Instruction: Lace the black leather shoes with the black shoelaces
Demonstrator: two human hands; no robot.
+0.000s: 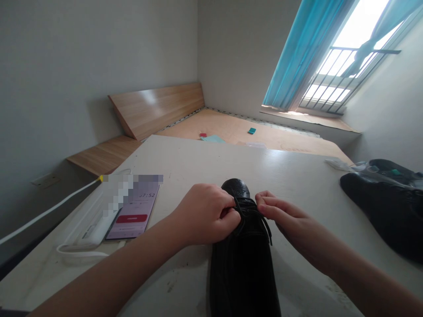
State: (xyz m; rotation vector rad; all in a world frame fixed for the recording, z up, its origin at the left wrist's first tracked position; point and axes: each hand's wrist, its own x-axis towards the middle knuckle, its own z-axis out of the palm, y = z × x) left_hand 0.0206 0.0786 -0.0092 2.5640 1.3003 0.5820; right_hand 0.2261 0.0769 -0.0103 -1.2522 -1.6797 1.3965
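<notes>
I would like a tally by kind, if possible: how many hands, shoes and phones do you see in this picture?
Hands: 2 (left hand, right hand)
Shoes: 2 (laced shoe, shoe at right)
Phones: 1 (phone)
Total: 5

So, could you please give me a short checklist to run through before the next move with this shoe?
1. Black leather shoe sitting steady, sole down, on the white table: ok.
2. Left hand pinching the black lace: ok, though the fingers hide part of it.
3. Right hand fingertips actually on the lace: cannot tell.
4. One lace end hanging free beside the shoe: ok.
5. Phone lying apart from the left hand: ok.
</notes>
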